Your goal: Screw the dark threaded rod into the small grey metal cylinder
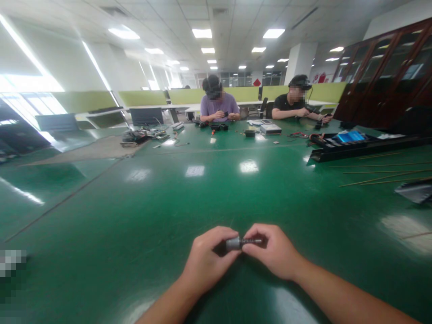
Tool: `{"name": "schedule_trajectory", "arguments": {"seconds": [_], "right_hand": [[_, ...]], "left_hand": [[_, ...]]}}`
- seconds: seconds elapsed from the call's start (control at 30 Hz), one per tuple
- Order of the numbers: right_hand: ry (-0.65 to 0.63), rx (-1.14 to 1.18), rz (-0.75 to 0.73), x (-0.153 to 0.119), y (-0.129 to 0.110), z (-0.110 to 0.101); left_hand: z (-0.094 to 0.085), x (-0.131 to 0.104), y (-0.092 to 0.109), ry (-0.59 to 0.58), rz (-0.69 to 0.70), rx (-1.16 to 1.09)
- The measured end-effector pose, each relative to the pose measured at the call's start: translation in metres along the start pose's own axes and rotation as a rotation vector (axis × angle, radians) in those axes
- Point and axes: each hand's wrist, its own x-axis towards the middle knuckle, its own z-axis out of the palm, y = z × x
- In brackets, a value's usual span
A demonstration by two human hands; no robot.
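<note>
Low in the head view, a small grey cylinder with a ribbed, spring-like dark shaft [232, 244] lies level between my two hands. My left hand [211, 254] is closed round the cylinder, thumb below and fingers above. From the other side, my right hand [275, 252] pinches the shaft close to where it meets the cylinder. The shaft's thin bright tip points right, under my right fingers. Whether the ribbed part is a spring or a thread is too small to tell. Both hands are just over the green tabletop [168, 202].
Across the table sit a person in a purple shirt [221, 105] and a person in black [293, 105], both handling small things. A black tray [357, 144] and thin rods [381, 173] lie at right. Cables and parts [145, 135] are heaped at far left.
</note>
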Motion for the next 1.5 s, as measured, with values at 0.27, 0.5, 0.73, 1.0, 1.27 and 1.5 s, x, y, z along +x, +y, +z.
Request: {"name": "schedule_trajectory", "arguments": {"seconds": [0.27, 0.5, 0.73, 1.0, 1.27, 1.5], "right_hand": [[-0.005, -0.004, -0.001, -0.0005, -0.0001, -0.0005], [0.006, -0.006, 0.012, -0.0004, 0.0016, 0.0003], [-0.007, 0.003, 0.011, -0.0010, 0.0006, 0.0002], [-0.016, 0.009, 0.029, -0.0011, 0.0014, -0.0006], [-0.019, 0.004, 0.026, -0.0005, 0.0031, -0.0021], [-0.017, 0.012, 0.030, -0.0015, 0.0041, -0.0026]], "left_hand": [[-0.0002, 0.0006, 0.0017, 0.007, 0.001, 0.008], [0.0000, 0.0002, -0.0003, 0.006, 0.001, 0.016], [0.0000, 0.0004, 0.0007, -0.004, -0.014, 0.004], [-0.0013, 0.0014, 0.0040, -0.001, -0.027, -0.003], [-0.0013, 0.0004, 0.0011, 0.005, -0.047, -0.024], [-0.0019, 0.0011, 0.0016, 0.014, -0.039, -0.012]]}}
